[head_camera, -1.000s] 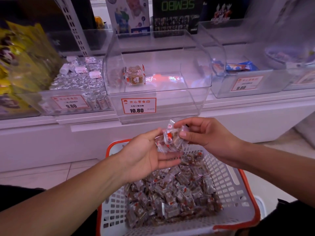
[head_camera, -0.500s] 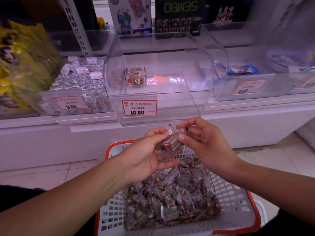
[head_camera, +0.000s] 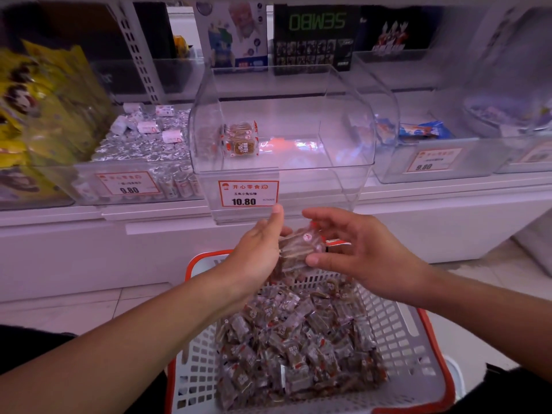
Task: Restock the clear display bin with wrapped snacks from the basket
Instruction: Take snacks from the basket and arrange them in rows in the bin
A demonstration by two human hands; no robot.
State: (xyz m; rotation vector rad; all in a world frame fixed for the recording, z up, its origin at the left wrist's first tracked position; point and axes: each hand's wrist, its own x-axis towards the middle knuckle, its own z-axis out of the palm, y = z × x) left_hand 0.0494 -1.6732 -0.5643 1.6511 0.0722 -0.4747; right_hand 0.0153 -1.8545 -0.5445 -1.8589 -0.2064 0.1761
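Your left hand [head_camera: 257, 252] and right hand [head_camera: 355, 252] are both up over the far end of the white perforated plastic basket with the orange rim [head_camera: 397, 327], just below the front of the clear acrylic display bin [head_camera: 343, 144]. Between them you hold a small bundle of clear-wrapped brown snacks with red-and-white ends [head_camera: 298, 249]: left fingers curled against its left side, right thumb under it and right fingers arched over the top. The basket holds a loose heap of the same wrapped snacks [head_camera: 298, 348]. The bin has only a short stack of those snacks [head_camera: 240, 138] at its left rear; an orange-framed price tag reading 10.80 [head_camera: 248, 194] is on its front. A neighbouring bin of silver foil pieces [head_camera: 143, 147] sits to the left.
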